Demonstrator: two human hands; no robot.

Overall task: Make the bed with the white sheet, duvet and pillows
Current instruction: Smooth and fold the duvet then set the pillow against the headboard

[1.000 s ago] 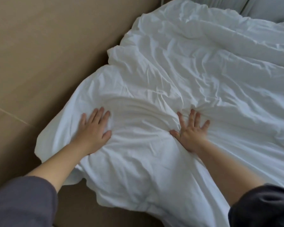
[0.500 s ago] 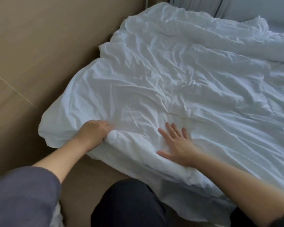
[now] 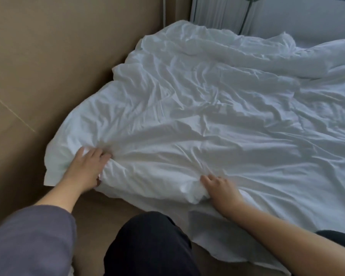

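- Head view: the white duvet (image 3: 217, 120) lies spread over the bed, with its left side against the beige wall panel (image 3: 58, 56). It is full of creases, and along the far side it is heaped in a long ridge.
- The left hand (image 3: 87, 169) is closed around a bunch of the duvet close to the near-left corner, and the creases fan out from this grip.
- The right hand (image 3: 220, 188) is further right along the near edge. Its fingers are curled into a thick fold of the same duvet and seem to pinch it.
- A knee in dark trousers (image 3: 147, 246) is between the two arms, just beside the edge of the bed.
- A thinner white layer (image 3: 217, 242) hangs over the near edge. I cannot tell if it is the sheet or a part of the duvet.
- I judge the task to be about in the middle: the duvet is on the bed but not yet pulled flat or squared. No pillows are in view, so placing them is probably left to do.
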